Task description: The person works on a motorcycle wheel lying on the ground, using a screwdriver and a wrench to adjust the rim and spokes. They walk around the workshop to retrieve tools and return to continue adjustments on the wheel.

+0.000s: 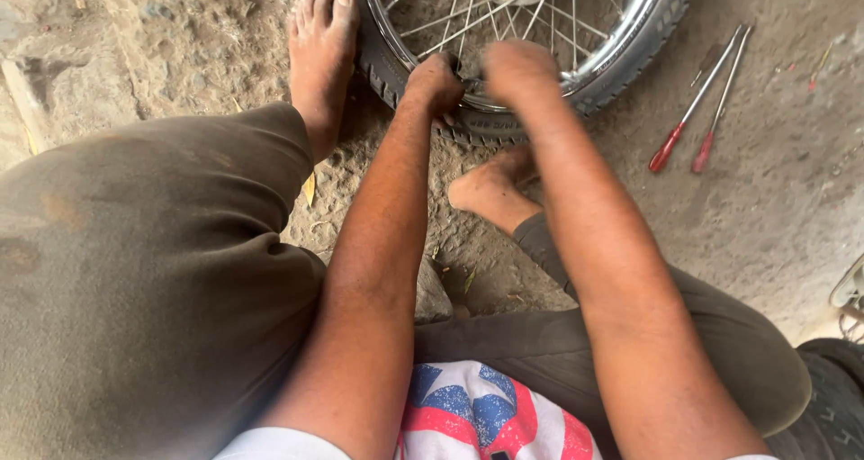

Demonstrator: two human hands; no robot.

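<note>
Both hands (477, 80) grip the spoked wheel's tyre (486, 127).

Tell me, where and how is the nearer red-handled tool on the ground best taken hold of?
Grip the nearer red-handled tool by its red handle, the thicker end, which points toward the person. Come from above with the right hand: it lies flat on the ground, close beside the second tool.

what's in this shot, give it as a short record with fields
setting: dirt ground
left hand: fist closed on the tyre at the rim
right hand: on the same rim edge, blurred
feet: left foot pressed against the tyre, right foot just below it
wheel: spoked, lying on the ground
tools: two red-handled rods to the right, untouched
</note>
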